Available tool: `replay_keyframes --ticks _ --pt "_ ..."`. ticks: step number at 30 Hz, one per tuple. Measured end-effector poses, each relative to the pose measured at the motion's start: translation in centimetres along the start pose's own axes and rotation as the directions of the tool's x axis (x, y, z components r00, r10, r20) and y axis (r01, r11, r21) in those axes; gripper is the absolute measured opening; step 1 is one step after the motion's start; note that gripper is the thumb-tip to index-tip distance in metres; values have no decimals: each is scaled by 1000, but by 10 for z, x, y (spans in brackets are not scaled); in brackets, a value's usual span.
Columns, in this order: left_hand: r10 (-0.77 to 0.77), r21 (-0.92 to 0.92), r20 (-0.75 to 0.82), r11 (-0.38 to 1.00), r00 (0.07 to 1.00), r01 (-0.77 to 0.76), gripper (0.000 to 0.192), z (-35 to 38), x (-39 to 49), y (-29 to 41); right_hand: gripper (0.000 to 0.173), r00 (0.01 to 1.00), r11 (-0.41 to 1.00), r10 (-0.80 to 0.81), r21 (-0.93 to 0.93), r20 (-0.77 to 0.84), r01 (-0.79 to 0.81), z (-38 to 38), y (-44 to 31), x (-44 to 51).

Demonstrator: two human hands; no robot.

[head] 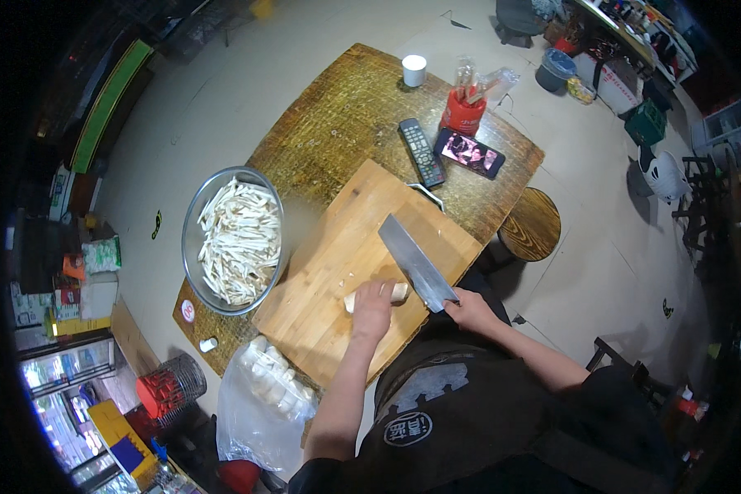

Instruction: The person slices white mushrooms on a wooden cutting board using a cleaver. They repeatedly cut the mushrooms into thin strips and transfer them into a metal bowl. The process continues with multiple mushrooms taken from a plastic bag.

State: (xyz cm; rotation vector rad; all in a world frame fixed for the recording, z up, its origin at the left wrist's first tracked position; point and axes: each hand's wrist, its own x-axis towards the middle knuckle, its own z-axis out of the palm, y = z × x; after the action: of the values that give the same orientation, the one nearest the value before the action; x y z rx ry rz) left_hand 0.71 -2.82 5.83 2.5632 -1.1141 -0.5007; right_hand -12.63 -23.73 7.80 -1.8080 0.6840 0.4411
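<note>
On the wooden cutting board [321, 272] my left hand [372, 309] lies over a pale, thick piece of food, likely a mushroom stem [399, 292], with its fingers on top. My right hand [469, 309] grips the handle of a cleaver [417, 262], whose broad blade angles over the board just right of the piece. A few small white scraps lie on the board. Left of the board stands a steel bowl [185, 247] heaped with thin pale strips [238, 241]. A clear plastic bag [253, 426] at the lower left holds several whitish pieces [272, 376].
The wooden table [321, 117] also bears a remote control [422, 153], a phone [469, 153] with its screen lit, a red chopstick holder [463, 114], a white cup [414, 71] and a small white cylinder [208, 344]. A round wooden stool [531, 225] stands at the right edge.
</note>
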Motion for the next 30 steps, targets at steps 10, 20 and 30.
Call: replay_keyframes --ticks 10,20,30 --pt "-581 -988 138 -21 802 155 54 -1 -37 -24 30 1000 1000 10 13 14 -10 1 3 2" --pt "-831 -834 277 42 483 551 68 31 -76 -33 27 997 997 -76 -16 -14 76 0 1 1" --pt "-318 38 -191 943 929 331 81 -8 -42 -15 37 993 994 106 0 60 -106 -5 -8 -3"
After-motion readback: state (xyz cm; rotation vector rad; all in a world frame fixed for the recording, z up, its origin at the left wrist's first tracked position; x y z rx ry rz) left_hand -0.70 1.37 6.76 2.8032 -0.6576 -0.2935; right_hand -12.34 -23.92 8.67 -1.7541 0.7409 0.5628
